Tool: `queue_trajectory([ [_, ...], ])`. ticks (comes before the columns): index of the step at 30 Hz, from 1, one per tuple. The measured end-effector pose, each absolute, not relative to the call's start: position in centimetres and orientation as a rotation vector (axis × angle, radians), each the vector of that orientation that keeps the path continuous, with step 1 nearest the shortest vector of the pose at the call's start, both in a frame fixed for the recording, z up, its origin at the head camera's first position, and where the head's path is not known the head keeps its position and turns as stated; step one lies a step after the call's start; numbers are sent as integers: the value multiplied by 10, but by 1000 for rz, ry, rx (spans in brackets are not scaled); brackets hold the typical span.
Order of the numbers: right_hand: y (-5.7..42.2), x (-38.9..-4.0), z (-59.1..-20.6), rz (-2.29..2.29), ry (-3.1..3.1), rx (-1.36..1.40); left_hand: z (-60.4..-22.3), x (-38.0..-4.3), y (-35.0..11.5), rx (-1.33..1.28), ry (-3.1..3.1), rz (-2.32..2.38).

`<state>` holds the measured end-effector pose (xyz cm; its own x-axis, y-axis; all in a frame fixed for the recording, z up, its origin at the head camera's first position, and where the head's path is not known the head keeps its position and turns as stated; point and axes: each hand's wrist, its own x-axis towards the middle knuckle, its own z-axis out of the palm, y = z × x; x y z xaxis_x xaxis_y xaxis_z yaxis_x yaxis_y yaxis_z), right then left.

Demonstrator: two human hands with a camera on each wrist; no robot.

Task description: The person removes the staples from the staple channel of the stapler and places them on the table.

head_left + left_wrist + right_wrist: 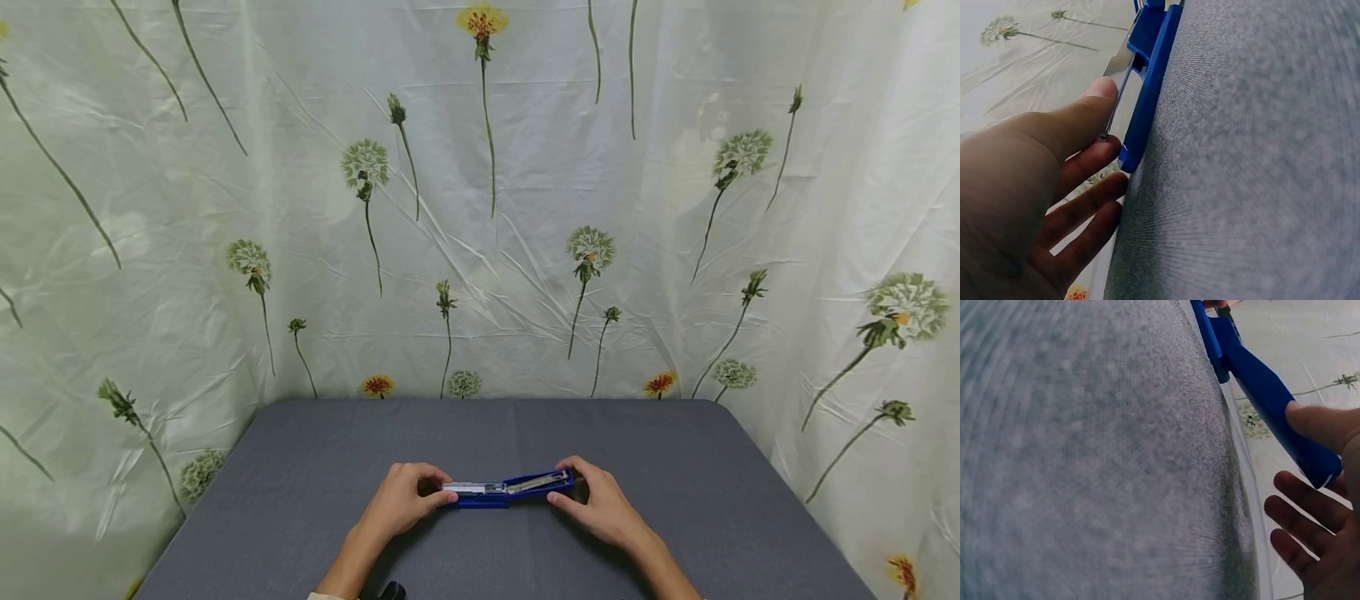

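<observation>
A blue stapler (483, 502) lies spread wide on the table, its top cover (538, 483) swung back to the right. My left hand (405, 500) pinches the end of the silver metal magazine (472, 488) between thumb and index finger. Below the magazine, the blue base (1147, 94) runs along the tabletop in the left wrist view. The raised cover (1266, 394) slants up from the hinge in the right wrist view. My right hand (603, 502) grips that cover near its outer end, thumb on the near side, with the other fingers loosely spread beneath.
A grey cloth-covered table (360, 442) carries the stapler. Behind and on both sides hangs a pale curtain (525, 167) printed with dandelions. A small black object (393, 591) shows at the bottom edge, near my left forearm.
</observation>
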<state>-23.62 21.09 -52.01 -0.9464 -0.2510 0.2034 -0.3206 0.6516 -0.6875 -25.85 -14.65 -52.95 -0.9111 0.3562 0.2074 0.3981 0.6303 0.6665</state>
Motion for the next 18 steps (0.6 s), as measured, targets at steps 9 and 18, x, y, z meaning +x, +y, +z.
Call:
queue_trajectory([
  [9, 200, -237, -512, 1188, -2683, 494, -528, -258, -146, -725, -2783, -1061],
  [18, 178, -241, -505, 1144, -2601, 618, -529, -257, -142, -771, -2737, -1051],
])
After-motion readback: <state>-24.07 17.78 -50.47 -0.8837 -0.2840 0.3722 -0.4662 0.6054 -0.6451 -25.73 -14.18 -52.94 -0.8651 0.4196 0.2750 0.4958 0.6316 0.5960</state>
